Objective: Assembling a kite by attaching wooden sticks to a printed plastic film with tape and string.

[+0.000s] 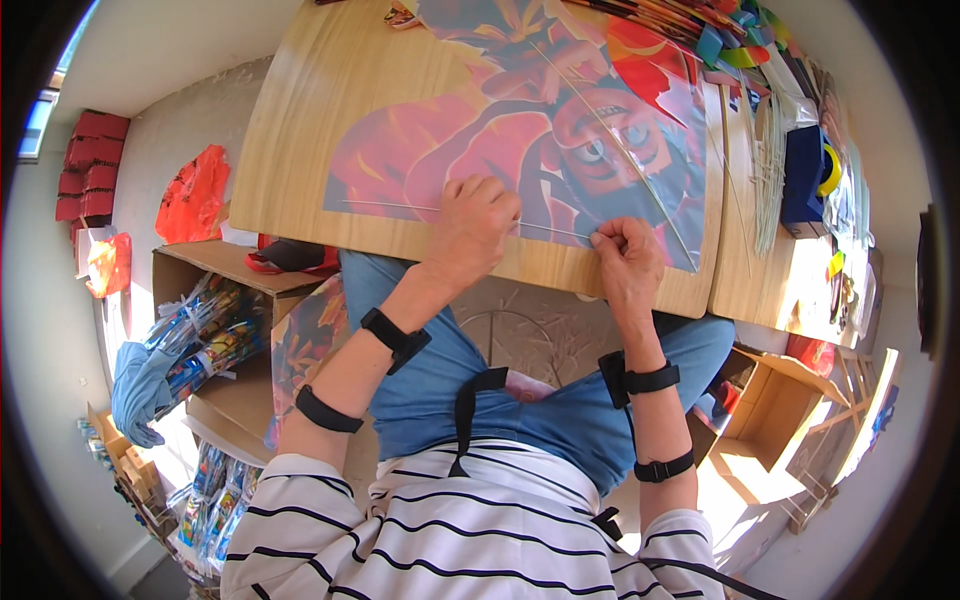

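Note:
A large printed sheet point(440, 150), which looks like a kite sail with a big cartoon face in red, orange and blue-grey, lies flat on the wooden table. Along its near edge runs a thin pale rod point(385, 205). My left hand point(478, 222) is closed over the middle of this rod, hiding part of it. At the rod's right end, my right hand point(630, 258) pinches it between thumb and fingertips, close to the sheet's edge. A second thin rod point(640, 170) lies slantwise across the printed face.
Thin sticks and colourful rolls point(735, 45) crowd the far right. Yellow tape point(829, 170) sits by a dark blue box point(803, 180). Left of the table, a cardboard box point(215, 258) holds wrapped bundles point(215, 325). Another open carton point(775, 410) stands at lower right.

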Demonstrator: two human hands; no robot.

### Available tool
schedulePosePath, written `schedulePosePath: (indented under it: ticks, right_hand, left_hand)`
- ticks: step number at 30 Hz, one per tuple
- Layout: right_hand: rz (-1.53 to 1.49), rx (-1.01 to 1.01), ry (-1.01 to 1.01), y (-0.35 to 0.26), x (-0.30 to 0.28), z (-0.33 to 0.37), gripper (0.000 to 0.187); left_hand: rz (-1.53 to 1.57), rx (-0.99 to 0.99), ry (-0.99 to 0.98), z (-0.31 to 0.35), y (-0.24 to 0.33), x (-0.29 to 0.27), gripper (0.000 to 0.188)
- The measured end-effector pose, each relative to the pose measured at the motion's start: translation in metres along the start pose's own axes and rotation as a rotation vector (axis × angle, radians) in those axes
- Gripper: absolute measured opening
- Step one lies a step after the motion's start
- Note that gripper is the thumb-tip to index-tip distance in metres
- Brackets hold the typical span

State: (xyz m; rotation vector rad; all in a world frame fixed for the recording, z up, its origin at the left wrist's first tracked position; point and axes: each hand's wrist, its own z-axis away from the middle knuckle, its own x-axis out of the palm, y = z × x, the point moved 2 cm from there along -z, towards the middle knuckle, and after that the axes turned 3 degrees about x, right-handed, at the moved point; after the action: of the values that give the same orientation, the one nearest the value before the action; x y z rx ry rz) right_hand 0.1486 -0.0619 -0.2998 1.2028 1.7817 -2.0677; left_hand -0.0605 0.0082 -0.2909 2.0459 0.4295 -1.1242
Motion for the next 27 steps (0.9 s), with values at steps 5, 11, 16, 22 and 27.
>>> schedulePosePath:
  ticks: [5, 11, 16, 22, 27]
  right_hand:
    - [-0.007, 0.008, -0.012, -0.0031, 0.0018, -0.0005, 0.010]
    - [-0.034, 0.002, -0.014, 0.0032, -0.0004, -0.0004, 0.011]
    - [-0.115, 0.005, -0.036, 0.0001, -0.0011, 0.0014, 0.010]
    - [-0.108, -0.004, -0.052, -0.0010, -0.0012, 0.0005, 0.010]
    - [-0.098, -0.007, -0.056, -0.0008, -0.0011, 0.0008, 0.009]
  left_hand:
    - [0.000, 0.010, 0.020, 0.0007, -0.0015, -0.0011, 0.008]
    - [-0.031, 0.017, 0.015, 0.0012, -0.0014, 0.0015, 0.009]
    - [-0.044, -0.003, 0.019, 0.0044, -0.0014, 0.0022, 0.009]
    - [-0.043, -0.012, 0.010, 0.0048, -0.0015, 0.0012, 0.011]
    - [-0.035, -0.010, 0.020, 0.0053, -0.0004, -0.0005, 0.012]
